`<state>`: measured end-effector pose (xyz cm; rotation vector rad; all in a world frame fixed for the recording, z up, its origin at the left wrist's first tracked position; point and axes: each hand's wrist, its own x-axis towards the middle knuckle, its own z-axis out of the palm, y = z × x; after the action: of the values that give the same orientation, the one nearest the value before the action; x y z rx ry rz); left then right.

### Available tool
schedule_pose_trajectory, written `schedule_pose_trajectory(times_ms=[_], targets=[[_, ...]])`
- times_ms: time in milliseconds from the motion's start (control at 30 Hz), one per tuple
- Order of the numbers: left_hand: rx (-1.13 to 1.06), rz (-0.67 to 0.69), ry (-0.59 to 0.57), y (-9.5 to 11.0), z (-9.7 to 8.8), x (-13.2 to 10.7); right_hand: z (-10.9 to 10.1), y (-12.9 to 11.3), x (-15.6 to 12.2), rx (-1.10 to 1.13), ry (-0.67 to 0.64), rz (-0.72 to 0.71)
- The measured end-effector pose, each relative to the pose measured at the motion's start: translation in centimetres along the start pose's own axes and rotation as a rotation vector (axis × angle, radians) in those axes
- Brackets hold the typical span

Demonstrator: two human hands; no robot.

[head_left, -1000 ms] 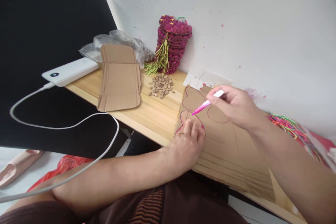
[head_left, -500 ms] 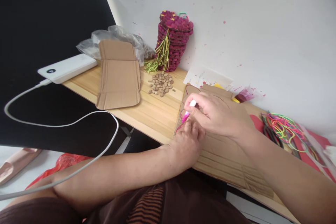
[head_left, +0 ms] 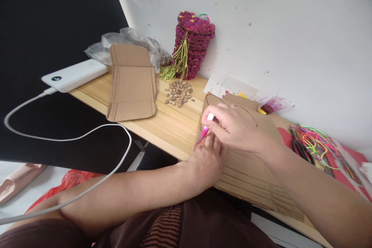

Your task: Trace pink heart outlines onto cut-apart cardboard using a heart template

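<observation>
My right hand (head_left: 234, 126) grips a white-and-pink marker (head_left: 205, 131), its pink end pointing down at the cardboard sheet (head_left: 250, 168). Under that tip runs a dark red line near the sheet's left edge. My left hand (head_left: 207, 159) lies on the same sheet, just below the marker, with its fingers resting on the surface and its fingertips close to the tip. Thin dark red curves (head_left: 247, 113) show on the cardboard beyond my right hand. Part of the sheet is hidden beneath both hands.
Brown nuts or seeds (head_left: 179, 93) lie in a pile before a purple woven basket (head_left: 194, 52) with a green tassel. Left are a folded cardboard piece (head_left: 133, 85), a plastic bag (head_left: 136, 40) and a white power bank (head_left: 76, 75) with its cable. Bright cords (head_left: 318, 145) lie right.
The marker and my right hand have shifted slightly left and down, and the marker stands more upright. My left hand stays on the cardboard.
</observation>
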<state>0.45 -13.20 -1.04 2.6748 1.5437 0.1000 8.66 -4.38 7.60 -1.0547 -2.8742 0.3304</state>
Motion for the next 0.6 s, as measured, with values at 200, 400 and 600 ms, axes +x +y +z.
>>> schedule_pose_trajectory(times_ms=[200, 400, 600], targets=[[-0.005, 0.008, 0.006, 0.0, 0.2, 0.0, 0.0, -0.2, 0.3, -0.002, -0.015, 0.011], [0.008, -0.005, 0.048, 0.1, 0.5, 0.0, -0.1, -0.5, 0.8, -0.042, -0.036, 0.037], [0.042, 0.006, 0.097, 0.1, 0.8, 0.0, -0.2, -0.1, 1.5, -0.031, -0.05, 0.037]])
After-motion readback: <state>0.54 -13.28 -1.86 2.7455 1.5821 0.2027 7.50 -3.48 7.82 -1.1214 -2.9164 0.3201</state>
